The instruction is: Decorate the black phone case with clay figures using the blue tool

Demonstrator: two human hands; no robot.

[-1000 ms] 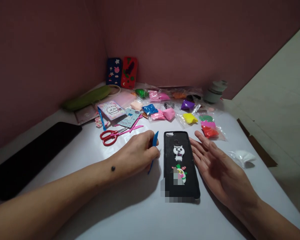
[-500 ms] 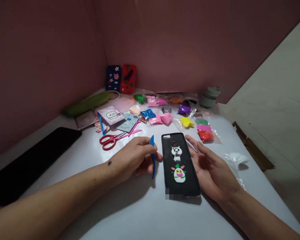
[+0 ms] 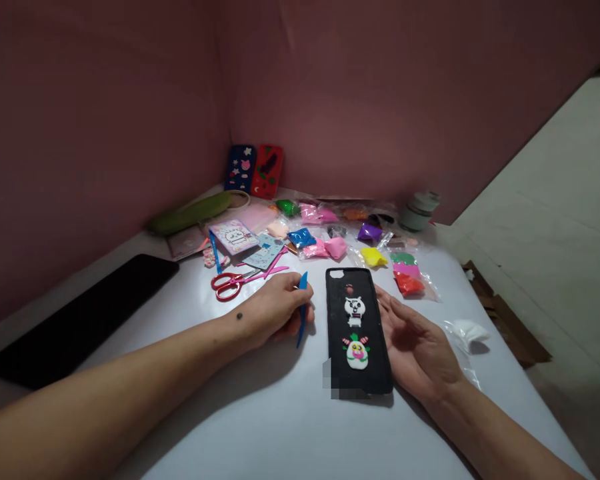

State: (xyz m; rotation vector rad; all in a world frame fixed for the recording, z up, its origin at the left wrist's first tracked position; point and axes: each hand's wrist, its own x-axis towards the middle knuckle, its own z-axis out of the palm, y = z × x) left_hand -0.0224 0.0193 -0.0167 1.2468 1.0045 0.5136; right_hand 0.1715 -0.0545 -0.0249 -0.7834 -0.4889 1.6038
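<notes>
My left hand pinches a blue plastic clay-modelling tool, which points up and down between thumb and fingers. To its right is a black phone case with its back facing me. A white clay cat-like figure sits on its upper half, and a round white figure with a green top lies below. My right hand holds the case along its right edge. Its fingers go behind the case and are partly hidden; skin shows through the small round hole. The tool and the case are apart.
Red-handled scissors, pink tools and printed cards lie left of centre. Several clay packets spread across the back. A black mat is at left, a white clay packet at right. Two decorated cases lean on the wall.
My right fingers have closed in on the case's edge and behind it, and the case has turned slightly. My left hand still holds the blue tool, now tilted a little differently. The view has shifted.
</notes>
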